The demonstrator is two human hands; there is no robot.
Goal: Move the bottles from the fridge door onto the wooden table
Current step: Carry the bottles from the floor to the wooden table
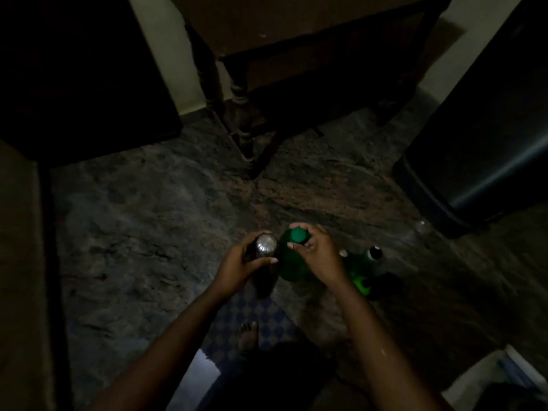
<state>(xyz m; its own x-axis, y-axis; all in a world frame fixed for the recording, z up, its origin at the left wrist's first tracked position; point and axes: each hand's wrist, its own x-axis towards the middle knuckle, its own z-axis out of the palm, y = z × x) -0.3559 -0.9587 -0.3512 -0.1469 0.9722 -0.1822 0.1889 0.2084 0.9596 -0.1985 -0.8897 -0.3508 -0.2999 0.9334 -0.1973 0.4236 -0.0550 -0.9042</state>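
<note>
Hands each hold 1 bottle: the left hand [237, 262] grips a dark silver-topped bottle [265, 247], the right hand [318, 253] curls round the green bottle [292, 268] at its cap.

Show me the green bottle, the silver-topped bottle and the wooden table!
green bottle [292, 266]: head view, on its green body.
silver-topped bottle [266, 247]: head view, on its shiny cap.
wooden table [296, 25]: head view, on its bare top.

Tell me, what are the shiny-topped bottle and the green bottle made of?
The shiny-topped bottle in the left hand looks like metal, probably steel: its top gleams silver. The green bottle in the right hand seems see-through plastic with a matte green cap; the dim light leaves glass possible.
</note>
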